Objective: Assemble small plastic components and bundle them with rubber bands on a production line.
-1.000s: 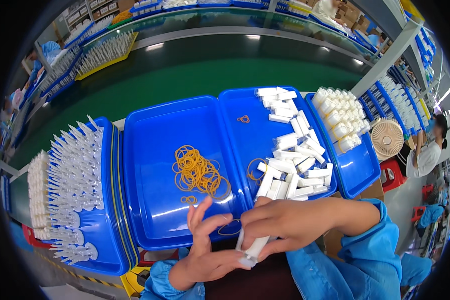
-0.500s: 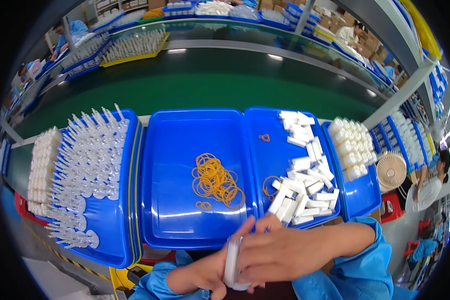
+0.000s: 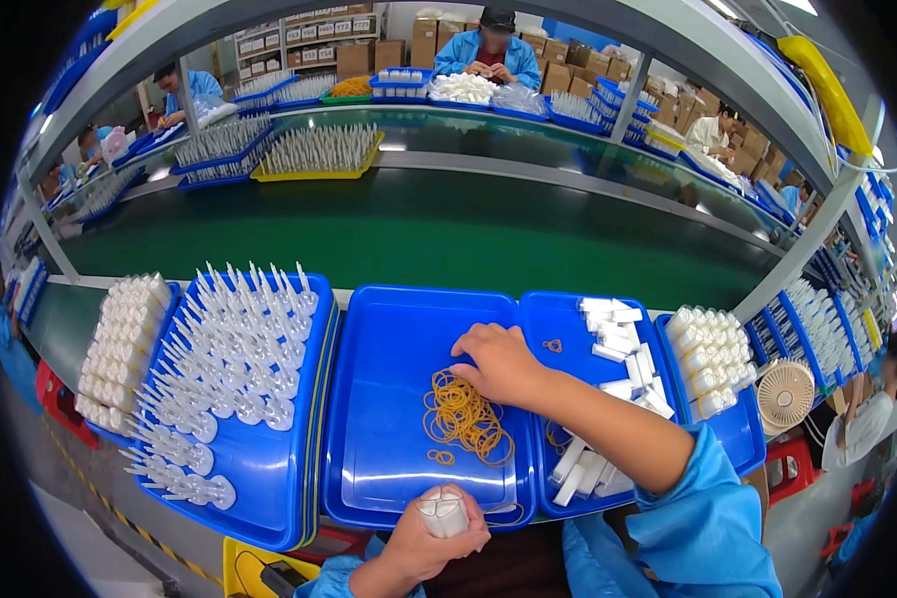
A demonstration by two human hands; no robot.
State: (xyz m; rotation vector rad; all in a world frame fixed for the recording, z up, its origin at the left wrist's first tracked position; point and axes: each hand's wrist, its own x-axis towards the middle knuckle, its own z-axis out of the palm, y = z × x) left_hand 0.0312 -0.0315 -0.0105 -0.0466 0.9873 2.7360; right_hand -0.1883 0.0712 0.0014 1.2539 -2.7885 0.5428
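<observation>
A bundle of white tubes point(image 3: 443, 514) is gripped by the left hand point(image 3: 429, 538) — the right hand point(image 3: 498, 364), fingers curled together, is laid on rubber bands point(image 3: 463, 417) in the blue tray point(image 3: 389, 339).

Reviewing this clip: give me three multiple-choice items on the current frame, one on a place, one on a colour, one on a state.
1. Where is the right hand?
A. Over the pile of rubber bands in the middle tray
B. On the green conveyor belt
C. On the desk fan

2. What colour are the rubber bands?
A. Red
B. Orange-yellow
C. Black

3. What is the left hand doing?
A. Lying flat and empty
B. Gripping a small bundle of white pieces
C. Pressing a tray rim

Key: 1 A, its fingers reach the top of the pile; 2 B, they lie orange-yellow against the blue tray; 3 B, the fingers wrap around the bundle near the tray's front edge.
</observation>
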